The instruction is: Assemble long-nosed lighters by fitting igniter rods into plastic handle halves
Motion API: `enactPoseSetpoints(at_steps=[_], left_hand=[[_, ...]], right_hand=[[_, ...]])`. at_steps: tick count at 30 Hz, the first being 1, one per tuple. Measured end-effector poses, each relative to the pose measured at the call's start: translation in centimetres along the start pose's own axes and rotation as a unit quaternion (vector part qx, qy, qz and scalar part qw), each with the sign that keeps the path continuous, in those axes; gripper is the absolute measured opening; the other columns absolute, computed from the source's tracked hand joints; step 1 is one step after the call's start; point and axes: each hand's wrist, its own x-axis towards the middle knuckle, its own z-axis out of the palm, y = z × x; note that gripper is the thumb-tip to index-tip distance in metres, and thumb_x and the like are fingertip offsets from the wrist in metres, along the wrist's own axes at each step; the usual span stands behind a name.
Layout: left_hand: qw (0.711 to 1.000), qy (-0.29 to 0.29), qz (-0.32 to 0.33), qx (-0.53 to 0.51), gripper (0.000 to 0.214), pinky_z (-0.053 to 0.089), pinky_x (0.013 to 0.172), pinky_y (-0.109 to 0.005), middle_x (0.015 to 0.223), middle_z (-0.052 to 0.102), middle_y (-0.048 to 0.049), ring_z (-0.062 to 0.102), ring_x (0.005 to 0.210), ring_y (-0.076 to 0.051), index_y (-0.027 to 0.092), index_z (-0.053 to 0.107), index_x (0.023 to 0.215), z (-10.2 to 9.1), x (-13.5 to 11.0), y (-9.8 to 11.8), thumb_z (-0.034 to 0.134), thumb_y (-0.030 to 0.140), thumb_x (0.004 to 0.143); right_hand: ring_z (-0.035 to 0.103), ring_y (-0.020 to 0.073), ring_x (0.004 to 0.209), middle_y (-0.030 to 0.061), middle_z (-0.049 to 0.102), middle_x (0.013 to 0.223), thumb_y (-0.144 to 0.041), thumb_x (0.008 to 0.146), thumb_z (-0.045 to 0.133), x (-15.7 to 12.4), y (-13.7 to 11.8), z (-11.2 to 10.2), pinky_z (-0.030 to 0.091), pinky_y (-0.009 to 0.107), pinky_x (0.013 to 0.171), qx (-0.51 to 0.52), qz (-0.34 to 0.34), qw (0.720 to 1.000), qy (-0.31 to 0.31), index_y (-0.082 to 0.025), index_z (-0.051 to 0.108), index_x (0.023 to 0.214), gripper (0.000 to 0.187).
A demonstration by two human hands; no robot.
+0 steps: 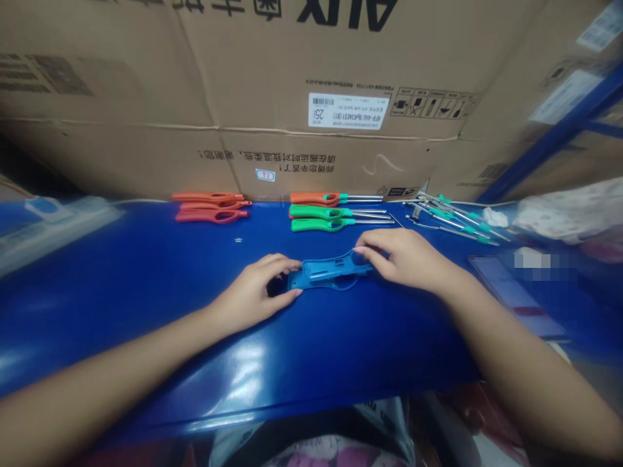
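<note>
Left hand (257,285) pinches one end, right hand (403,254) the other, of this blue, hollow plastic handle shell (324,271): light, stiff, probably slippery; edges grip best!

The left hand (254,287) holds the left end of a blue plastic casing (316,275), thumb on the near side and fingers on the far side. The right hand (413,256) pinches its right end. The casing looks like two overlapping handle-shaped pieces, just above or on a glossy blue tabletop (195,353). On the far left lie red-orange handles (207,215); in the far middle, one orange lighter (311,198) and green lighters (311,225) with metal tubes pointing right. Farther right, metal tubes with turquoise collars (460,222) lie in a loose pile. Behind everything stands a cardboard box (160,97) with upside-down print.
</note>
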Motion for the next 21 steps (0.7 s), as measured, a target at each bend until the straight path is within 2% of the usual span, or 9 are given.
enactPoseSetpoints(at_steps=[2, 5, 8, 13, 17, 21], left_hand=[[1.0, -0.007, 0.003, 0.002, 0.031, 0.053, 0.086, -0.031, 0.113, 0.068, -0.0049, 0.064, 0.098, -0.019, 0.02, 0.066, 0.12, 0.0, 0.1, 0.1, 0.068, 0.03, 0.09], [1.0, -0.011, 0.005, -0.001, 0.029, 0.053, 0.086, -0.031, 0.113, 0.068, -0.0048, 0.064, 0.098, -0.018, 0.022, 0.067, 0.119, -0.1, 0.1, 0.2, 0.066, 0.03, 0.091], [1.0, -0.012, 0.004, -0.005, 0.028, 0.053, 0.087, -0.032, 0.114, 0.067, -0.0054, 0.064, 0.1, -0.019, 0.022, 0.068, 0.118, -0.1, 0.1, 0.3, 0.066, 0.031, 0.092], [1.0, -0.007, -0.002, -0.005, 0.029, 0.054, 0.087, -0.033, 0.114, 0.066, -0.0057, 0.064, 0.097, -0.019, 0.022, 0.068, 0.119, -0.2, 0.1, 0.5, 0.066, 0.031, 0.091], [1.0, -0.002, -0.007, -0.005, 0.029, 0.056, 0.082, -0.032, 0.115, 0.065, -0.0061, 0.064, 0.092, -0.018, 0.023, 0.068, 0.12, -0.2, 0.0, 0.5, 0.064, 0.031, 0.092], [1.0, 0.019, 0.014, 0.017, 0.028, 0.051, 0.097, -0.038, 0.121, 0.063, -0.0076, 0.06, 0.11, -0.022, 0.023, 0.068, 0.12, -0.3, 0.1, 0.7, 0.063, 0.031, 0.093]], right_hand=[[0.062, 0.0157, 0.075, 0.0026, 0.071, 0.084, -0.03, 0.1, 0.05, -0.1, -0.3, -0.2, 0.038, 0.026, 0.068, 0.054, -0.027, 0.997, -0.04, -0.019, 0.068, 0.089, 0.023], [0.061, 0.0138, 0.074, 0.0017, 0.07, 0.081, -0.027, 0.098, 0.054, -0.1, -1.0, 0.2, 0.038, 0.025, 0.068, 0.119, -0.074, 0.98, -0.139, -0.019, 0.068, 0.083, 0.022], [0.058, 0.0124, 0.07, 0.0011, 0.067, 0.077, -0.025, 0.097, 0.057, 0.0, -1.6, 0.9, 0.036, 0.025, 0.065, 0.131, -0.094, 0.969, -0.185, -0.018, 0.065, 0.078, 0.022], [0.053, 0.011, 0.065, -0.0002, 0.062, 0.072, -0.027, 0.097, 0.059, 0.1, -1.7, 1.5, 0.034, 0.024, 0.061, 0.14, -0.098, 0.966, -0.194, -0.017, 0.06, 0.074, 0.025], [0.048, 0.0111, 0.063, -0.0013, 0.057, 0.07, -0.029, 0.092, 0.064, 0.1, -1.5, 1.3, 0.031, 0.025, 0.058, 0.093, -0.078, 0.975, -0.188, -0.018, 0.054, 0.069, 0.028], [0.05, 0.0128, 0.07, 0.0006, 0.06, 0.089, -0.032, 0.089, 0.066, 0.1, -1.3, 1.0, 0.032, 0.025, 0.061, 0.059, -0.077, 0.984, -0.147, -0.02, 0.058, 0.086, 0.015]])
